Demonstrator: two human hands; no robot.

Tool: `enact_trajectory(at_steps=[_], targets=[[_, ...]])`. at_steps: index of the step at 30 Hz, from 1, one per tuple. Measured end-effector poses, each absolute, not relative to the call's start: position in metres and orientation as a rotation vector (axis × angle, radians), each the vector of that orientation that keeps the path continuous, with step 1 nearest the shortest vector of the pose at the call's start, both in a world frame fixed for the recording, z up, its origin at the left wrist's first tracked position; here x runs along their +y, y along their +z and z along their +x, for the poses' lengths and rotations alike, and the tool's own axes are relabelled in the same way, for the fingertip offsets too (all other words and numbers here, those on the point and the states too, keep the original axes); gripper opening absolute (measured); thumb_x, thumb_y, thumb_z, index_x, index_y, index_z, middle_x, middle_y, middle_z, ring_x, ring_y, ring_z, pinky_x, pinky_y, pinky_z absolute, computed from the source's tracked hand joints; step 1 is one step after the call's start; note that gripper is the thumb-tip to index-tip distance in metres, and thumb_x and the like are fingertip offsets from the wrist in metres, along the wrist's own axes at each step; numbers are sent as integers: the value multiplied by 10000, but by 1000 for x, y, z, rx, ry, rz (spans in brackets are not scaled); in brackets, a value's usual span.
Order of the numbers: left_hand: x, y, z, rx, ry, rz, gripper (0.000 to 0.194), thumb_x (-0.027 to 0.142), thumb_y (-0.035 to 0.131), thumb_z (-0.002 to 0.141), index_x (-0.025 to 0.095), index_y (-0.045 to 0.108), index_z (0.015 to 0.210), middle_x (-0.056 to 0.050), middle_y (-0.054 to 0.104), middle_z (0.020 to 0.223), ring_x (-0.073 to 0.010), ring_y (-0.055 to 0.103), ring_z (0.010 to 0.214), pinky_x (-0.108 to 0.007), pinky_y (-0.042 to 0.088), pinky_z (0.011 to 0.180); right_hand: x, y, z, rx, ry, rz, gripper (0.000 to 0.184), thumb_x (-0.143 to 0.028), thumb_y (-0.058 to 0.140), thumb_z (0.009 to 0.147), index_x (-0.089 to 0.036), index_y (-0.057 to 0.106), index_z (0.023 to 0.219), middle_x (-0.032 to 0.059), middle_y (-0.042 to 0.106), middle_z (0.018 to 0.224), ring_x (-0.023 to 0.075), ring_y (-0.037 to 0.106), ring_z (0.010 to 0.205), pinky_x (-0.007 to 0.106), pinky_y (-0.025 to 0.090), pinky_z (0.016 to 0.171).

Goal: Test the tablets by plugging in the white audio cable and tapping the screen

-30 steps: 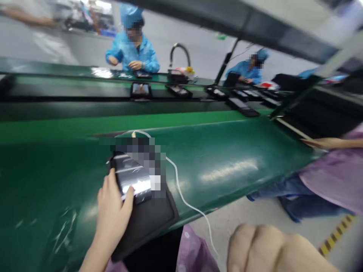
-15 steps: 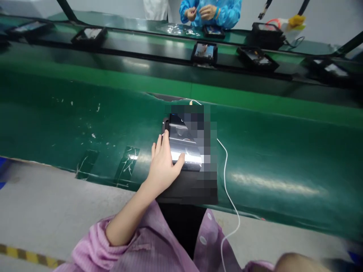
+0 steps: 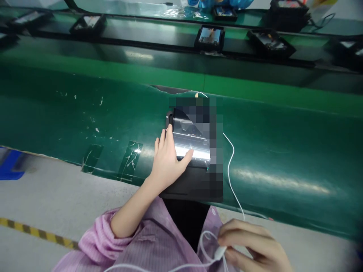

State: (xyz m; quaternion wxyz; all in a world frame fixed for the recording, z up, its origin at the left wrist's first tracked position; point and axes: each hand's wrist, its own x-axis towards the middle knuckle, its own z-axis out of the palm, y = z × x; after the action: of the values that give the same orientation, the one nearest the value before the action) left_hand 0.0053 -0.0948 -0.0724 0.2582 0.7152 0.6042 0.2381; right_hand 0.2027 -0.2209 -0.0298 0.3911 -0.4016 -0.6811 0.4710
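Note:
A dark glossy device (image 3: 188,141) lies in a black tray (image 3: 193,183) at the near edge of the green conveyor belt (image 3: 269,151). My left hand (image 3: 167,162) rests on the device's left side, fingers along its edge and thumb on the screen. A white cable (image 3: 231,162) runs from the device's far end down over the belt edge. My right hand (image 3: 252,245) is low at the bottom right, fingers pinched on the white cable's plug end near my pink sleeve (image 3: 147,245).
Several black trays with devices (image 3: 210,37) sit on the far lane of the line. Worn tape patches (image 3: 129,158) mark the belt's near edge. Grey floor with a yellow-black stripe (image 3: 36,232) lies below left, a blue object (image 3: 11,166) at the far left.
The view has tipped down and settled on the belt. My right hand has come up into view holding the cable's plug end. My left hand stays on the device.

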Motion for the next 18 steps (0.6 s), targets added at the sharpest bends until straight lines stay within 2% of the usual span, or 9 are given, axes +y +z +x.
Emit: enact_trajectory(at_steps=[4, 7, 9, 13, 14, 15, 18], targets=[[-95, -72, 2, 1593, 713, 1951, 792, 450, 506, 877, 149, 143, 1514, -209, 278, 1583, -374, 224, 1476, -623, 190, 1165, -236, -46, 228, -1444, 1132, -1245, 111, -346, 723, 881, -247, 770, 899, 44, 693, 675, 158, 637, 472, 194, 543, 409], [-95, -72, 2, 1602, 685, 1967, 845, 444, 548, 843, 151, 134, 1518, -206, 268, 1586, -382, 213, 1478, -621, 200, 1163, -244, -51, 247, -1145, 1116, -1345, 137, -401, 751, 850, -266, 756, 831, -8, 576, 483, 150, 591, 422, 216, 561, 445], [-95, -72, 2, 1612, 664, 1959, 858, 456, 544, 841, 137, 129, 1521, -210, 247, 1594, -376, 198, 1483, -609, 194, 1171, -247, -50, 261, -937, 1149, -1350, 170, -432, 772, 820, -275, 717, 782, -32, 512, 466, 107, 500, 351, 209, 536, 423], [-93, -76, 1, 1630, 716, 1967, 817, 483, 507, 850, 116, 184, 1504, -220, 286, 1576, -389, 240, 1467, -617, 213, 1158, -250, -33, 292, -707, 1128, -1395, 250, -443, 801, 772, -277, 625, 705, -48, 457, 555, 6, 187, 270, 195, 297, 274], [-92, -76, 1, 1633, 740, 1975, 799, 483, 504, 847, 118, 208, 1495, -223, 312, 1562, -397, 263, 1456, -624, 229, 1148, -252, -27, 299, -716, 1067, -1413, 246, -449, 803, 767, -289, 625, 710, -53, 432, 547, 14, 185, 275, 205, 263, 273], [-91, -76, 1, 1636, 758, 1983, 782, 483, 500, 845, 118, 233, 1484, -227, 341, 1544, -406, 289, 1443, -628, 247, 1138, -253, -21, 306, -753, 997, -1446, 235, -459, 802, 765, -300, 634, 722, -50, 428, 539, 37, 240, 285, 215, 269, 285], [-89, -67, 5, 1643, 747, 2003, 773, 517, 463, 837, 69, 300, 1445, -265, 418, 1472, -449, 372, 1382, -626, 306, 1105, -263, -7, 321, -999, 679, -1619, 236, -488, 817, 742, -290, 690, 760, -7, 548, 570, 125, 508, 430, 233, 399, 380]])
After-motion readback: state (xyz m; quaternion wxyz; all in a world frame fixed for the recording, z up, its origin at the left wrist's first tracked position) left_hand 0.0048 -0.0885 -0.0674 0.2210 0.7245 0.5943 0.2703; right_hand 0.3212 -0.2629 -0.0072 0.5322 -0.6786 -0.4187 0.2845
